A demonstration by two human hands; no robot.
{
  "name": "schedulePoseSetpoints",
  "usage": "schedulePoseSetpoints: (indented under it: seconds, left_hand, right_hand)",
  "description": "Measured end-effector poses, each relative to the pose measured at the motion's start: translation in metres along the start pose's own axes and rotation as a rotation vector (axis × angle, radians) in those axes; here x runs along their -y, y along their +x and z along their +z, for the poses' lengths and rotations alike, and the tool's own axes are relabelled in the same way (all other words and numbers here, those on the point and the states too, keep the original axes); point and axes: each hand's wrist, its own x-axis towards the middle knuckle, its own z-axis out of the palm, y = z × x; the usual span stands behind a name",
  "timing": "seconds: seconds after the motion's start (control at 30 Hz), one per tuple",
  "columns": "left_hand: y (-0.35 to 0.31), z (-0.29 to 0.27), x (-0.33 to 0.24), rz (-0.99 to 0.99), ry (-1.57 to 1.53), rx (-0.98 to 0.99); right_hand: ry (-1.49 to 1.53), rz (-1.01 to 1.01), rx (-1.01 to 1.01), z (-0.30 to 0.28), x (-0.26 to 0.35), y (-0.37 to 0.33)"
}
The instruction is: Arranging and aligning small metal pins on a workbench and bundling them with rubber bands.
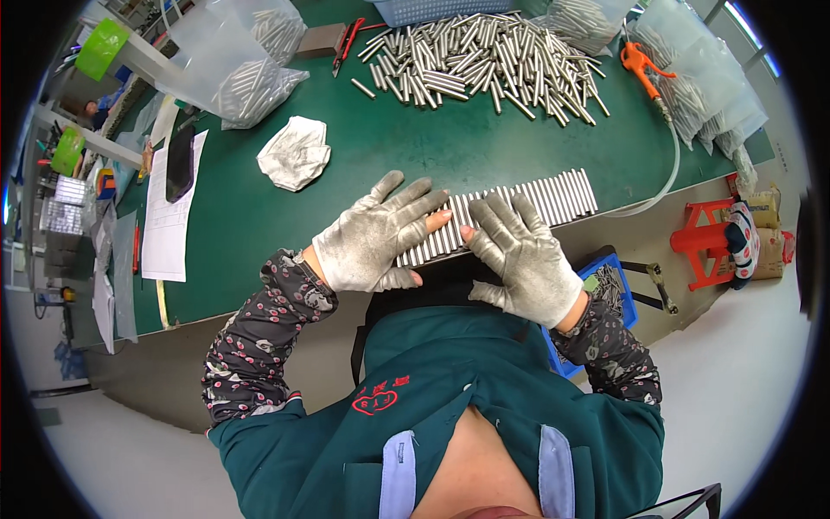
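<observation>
A row of short metal rods [553, 195] lies side by side along the near edge of the green table. My left hand [373, 235], in a soiled white glove with some bare fingertips, rests over the row's left end, fingers stretched toward the right. Over the middle of the row lies my right hand [523, 255], gloved the same way, its fingers spread flat and pointing up and left. Both hands touch the rods without gripping any. Part of the row is hidden under the fingers. Beyond it, a loose heap of similar rods [493, 65] covers the far middle.
A crumpled white cloth [294, 154] lies left of the heap, near red-handled pliers [348, 45]. Further left are a phone [180, 164] and a paper sheet [166, 233]. An orange air gun [644, 65] with a hose sits right. A blue crate [624, 298] stands below the table edge.
</observation>
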Motion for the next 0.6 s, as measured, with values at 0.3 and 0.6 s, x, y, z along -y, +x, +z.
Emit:
schedulePoseSetpoints:
  seconds: [0.3, 0.6]
  left_hand:
    - [-0.021, -0.005, 0.003, -0.059, -0.069, -0.054]
    - [-0.067, -0.006, -0.023, -0.335, -0.043, -0.106]
  right_hand:
    - [0.029, -0.098, 0.04, -0.004, 0.002, 0.015]
    - [-0.264, 0.197, -0.016, -0.006, -0.045, -0.022]
